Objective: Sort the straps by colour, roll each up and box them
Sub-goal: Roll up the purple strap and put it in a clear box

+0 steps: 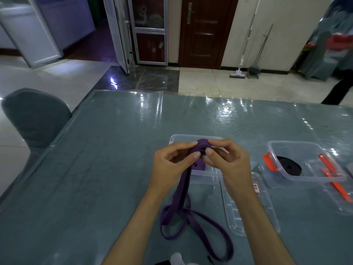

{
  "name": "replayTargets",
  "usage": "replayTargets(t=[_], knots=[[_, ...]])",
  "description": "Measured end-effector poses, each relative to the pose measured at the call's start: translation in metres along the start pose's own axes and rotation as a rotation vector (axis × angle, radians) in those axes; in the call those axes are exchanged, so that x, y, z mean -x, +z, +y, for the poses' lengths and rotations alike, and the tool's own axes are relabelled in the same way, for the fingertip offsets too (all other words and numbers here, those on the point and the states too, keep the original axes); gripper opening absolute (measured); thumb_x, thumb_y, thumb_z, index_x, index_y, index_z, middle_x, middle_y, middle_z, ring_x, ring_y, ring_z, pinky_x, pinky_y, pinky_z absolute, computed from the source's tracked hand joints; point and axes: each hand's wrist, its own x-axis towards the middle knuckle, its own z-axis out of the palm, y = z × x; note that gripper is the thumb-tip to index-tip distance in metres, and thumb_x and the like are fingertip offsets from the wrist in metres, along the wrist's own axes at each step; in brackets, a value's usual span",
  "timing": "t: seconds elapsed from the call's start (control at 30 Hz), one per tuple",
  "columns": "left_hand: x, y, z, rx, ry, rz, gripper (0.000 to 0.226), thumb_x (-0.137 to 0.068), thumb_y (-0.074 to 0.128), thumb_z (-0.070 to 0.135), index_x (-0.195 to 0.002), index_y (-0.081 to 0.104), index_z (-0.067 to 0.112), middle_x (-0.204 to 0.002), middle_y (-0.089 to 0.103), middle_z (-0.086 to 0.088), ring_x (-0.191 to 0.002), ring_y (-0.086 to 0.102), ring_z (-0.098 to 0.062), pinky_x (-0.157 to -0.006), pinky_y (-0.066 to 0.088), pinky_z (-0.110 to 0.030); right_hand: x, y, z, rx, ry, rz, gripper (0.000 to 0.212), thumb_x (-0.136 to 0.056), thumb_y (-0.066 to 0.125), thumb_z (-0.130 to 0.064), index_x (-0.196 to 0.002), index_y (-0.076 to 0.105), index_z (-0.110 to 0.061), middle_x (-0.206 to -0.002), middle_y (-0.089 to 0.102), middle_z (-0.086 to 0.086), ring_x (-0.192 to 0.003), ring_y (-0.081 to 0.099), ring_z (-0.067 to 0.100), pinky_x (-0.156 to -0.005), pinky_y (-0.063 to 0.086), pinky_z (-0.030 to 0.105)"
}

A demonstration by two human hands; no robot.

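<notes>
Both hands, the left hand [172,163] and right hand [227,159], pinch the purple strap [183,190] just above the clear box [205,175], so roll it tight and keep the edges even.

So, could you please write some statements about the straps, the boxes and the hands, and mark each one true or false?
1. Both hands hold the purple strap: the left hand and the right hand pinch its rolled end. True.
2. The whole purple strap is already rolled up. False: a long part hangs down and lies in loops on the table.
3. A rolled black strap lies in the box with orange clips. True.
4. The black strap's box is closed with its lid. False: it is open.
5. A clear lid lies flat on the table by the right forearm. True.
</notes>
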Motion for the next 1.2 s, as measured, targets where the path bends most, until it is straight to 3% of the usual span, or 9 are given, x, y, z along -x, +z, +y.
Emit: replayTargets(t=[0.07, 0.2, 0.3, 0.47, 0.6, 0.73, 0.87, 1.07, 1.2], knots=[[0.0, 0.0, 0.003, -0.007, 0.02, 0.03, 0.03, -0.088, 0.084, 0.01, -0.115, 0.081, 0.021, -0.112, 0.081, -0.003, -0.106, 0.078, -0.024, -0.092, 0.06, -0.027, 0.002, 0.002, -0.001, 0.011, 0.018, 0.028, 0.017, -0.083, 0.083, -0.011, -0.098, 0.075, -0.012, -0.11, 0.078, 0.011, -0.105, 0.076, 0.032, -0.09, 0.063, 0.046], [0.004, 0.0, 0.009, -0.019, 0.05, 0.132, 0.027, -0.087, 0.085, 0.007, -0.107, 0.082, 0.026, -0.109, 0.081, -0.002, -0.105, 0.077, -0.023, -0.09, 0.06, -0.025, 0.005, 0.011, -0.001, 0.137, 0.0, 0.021, 0.019, -0.081, 0.086, -0.008, -0.094, 0.073, -0.005, -0.102, 0.08, 0.007, -0.1, 0.078, 0.024, -0.092, 0.063, 0.041], [0.007, 0.002, 0.013, 0.021, 0.1, 0.133, 0.024, -0.087, 0.084, 0.007, -0.106, 0.083, 0.022, -0.114, 0.08, -0.003, -0.111, 0.076, -0.023, -0.094, 0.058, -0.025, 0.011, 0.018, -0.001, 0.076, -0.029, 0.064, 0.022, -0.081, 0.085, -0.005, -0.098, 0.072, 0.001, -0.106, 0.079, 0.011, -0.104, 0.077, 0.029, -0.095, 0.062, 0.049], [0.012, 0.005, 0.022, 0.013, 0.063, 0.129, 0.023, -0.09, 0.083, 0.023, -0.112, 0.083, 0.017, -0.112, 0.076, -0.003, -0.108, 0.074, -0.022, -0.092, 0.057, -0.025, 0.02, 0.024, -0.008, -0.012, -0.069, 0.099, 0.031, -0.085, 0.085, -0.011, -0.114, 0.076, -0.018, -0.112, 0.078, 0.01, -0.108, 0.075, 0.032, -0.09, 0.063, 0.043], [0.015, 0.001, 0.034, 0.09, 0.009, 0.039, 0.021, -0.086, 0.086, 0.019, -0.107, 0.084, 0.018, -0.107, 0.08, -0.007, -0.103, 0.077, -0.022, -0.088, 0.058, -0.023, 0.027, 0.024, -0.014, -0.047, -0.005, 0.024, 0.018, -0.085, 0.085, -0.018, -0.097, 0.073, -0.013, -0.11, 0.078, 0.011, -0.103, 0.076, 0.036, -0.082, 0.065, 0.049], [0.021, 0.006, 0.037, 0.086, -0.042, 0.053, 0.019, -0.083, 0.087, 0.012, -0.101, 0.084, 0.019, -0.102, 0.082, -0.009, -0.097, 0.079, -0.024, -0.083, 0.06, -0.024, 0.029, 0.02, -0.024, -0.035, 0.057, 0.047, 0.019, -0.08, 0.089, -0.026, -0.083, 0.072, -0.017, -0.099, 0.08, 0.009, -0.095, 0.079, 0.032, -0.077, 0.066, 0.044], [0.027, 0.009, 0.036, 0.031, -0.045, 0.084, 0.016, -0.088, 0.083, 0.008, -0.104, 0.083, 0.01, -0.102, 0.082, -0.006, -0.098, 0.079, -0.022, -0.085, 0.06, -0.023, 0.031, 0.025, -0.024, -0.051, 0.07, 0.107, 0.02, -0.079, 0.087, -0.019, -0.098, 0.079, -0.019, -0.103, 0.08, 0.009, -0.098, 0.078, 0.031, -0.077, 0.065, 0.038], [0.033, 0.0, 0.039, -0.079, -0.017, -0.021, 0.03, -0.086, 0.087, 0.009, -0.112, 0.078, 0.022, -0.112, 0.079, -0.004, -0.107, 0.076, -0.023, -0.089, 0.061, -0.03, 0.036, 0.038, -0.024, -0.088, 0.08, 0.149, 0.023, -0.085, 0.083, -0.017, -0.102, 0.075, -0.003, -0.099, 0.08, 0.009, -0.094, 0.078, 0.031, -0.077, 0.065, 0.04], [0.031, -0.01, 0.039, -0.121, 0.027, 0.017, 0.032, -0.084, 0.089, 0.01, -0.112, 0.078, 0.021, -0.111, 0.08, -0.002, -0.106, 0.077, -0.024, -0.091, 0.061, -0.03, 0.033, 0.038, -0.025, -0.006, 0.088, 0.061, 0.011, -0.089, 0.08, -0.006, -0.099, 0.075, -0.006, -0.103, 0.08, 0.006, -0.1, 0.078, 0.026, -0.089, 0.064, 0.043]])
